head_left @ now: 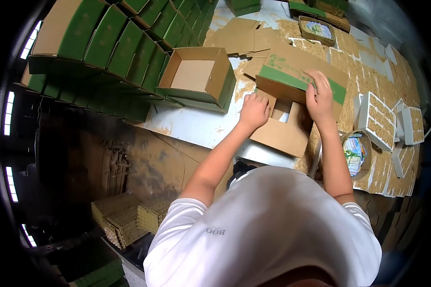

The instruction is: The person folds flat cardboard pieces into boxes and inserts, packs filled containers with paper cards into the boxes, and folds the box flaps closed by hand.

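A partly folded cardboard box (pixel 282 135) lies in front of me on the table, with its inner flaps partly turned in and a pale gap showing between them. Its tall rear panel (pixel 285 71), brown with a green band and green print, stands tilted behind the opening. My left hand (pixel 255 111) is closed on the box's left side edge, fingers curled over the cardboard. At the panel's right part, my right hand (pixel 319 95) rests with its fingers stretched out and the thumb apart. An open-topped finished box (pixel 196 71) stands left of my left hand.
Stacked green boxes (pixel 124 52) fill the table's left side. Flat cardboard pieces (pixel 237 37) lie behind the work. On the right are a round container of printed packets (pixel 355 154), another packet container (pixel 316 29) and white trays of brown grain-like material (pixel 378 119). Egg trays (pixel 122 217) sit below left.
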The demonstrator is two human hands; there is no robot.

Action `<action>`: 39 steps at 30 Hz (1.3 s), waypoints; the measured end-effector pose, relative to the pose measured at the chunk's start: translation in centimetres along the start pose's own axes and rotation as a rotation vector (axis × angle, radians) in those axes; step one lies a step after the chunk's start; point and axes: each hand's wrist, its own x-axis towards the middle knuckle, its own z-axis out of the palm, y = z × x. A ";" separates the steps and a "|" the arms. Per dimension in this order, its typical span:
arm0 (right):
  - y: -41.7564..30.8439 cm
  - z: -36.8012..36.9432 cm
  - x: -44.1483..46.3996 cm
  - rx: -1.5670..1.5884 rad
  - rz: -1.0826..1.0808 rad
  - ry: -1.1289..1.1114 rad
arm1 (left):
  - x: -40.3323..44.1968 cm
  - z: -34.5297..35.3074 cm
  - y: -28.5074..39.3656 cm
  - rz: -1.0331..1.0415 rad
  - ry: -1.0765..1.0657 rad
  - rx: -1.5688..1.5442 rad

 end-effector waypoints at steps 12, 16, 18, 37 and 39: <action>0.5 5.4 -11.3 -0.323 0.064 -0.478 | -0.5 2.6 -4.8 -0.476 0.056 -0.636; 0.9 4.5 -11.1 -0.387 0.539 -0.321 | -0.8 1.9 -4.6 -0.862 -0.317 -0.915; 4.1 4.8 -12.7 -0.237 0.778 -0.075 | -0.7 -0.3 -4.7 -0.880 -0.592 -1.149; 4.4 5.4 -24.0 0.492 0.553 -0.151 | -14.0 0.6 -5.7 -0.121 -0.449 -0.723; 3.8 5.6 -25.3 0.459 0.587 -0.161 | -14.3 0.4 -7.4 -0.238 -0.508 -1.010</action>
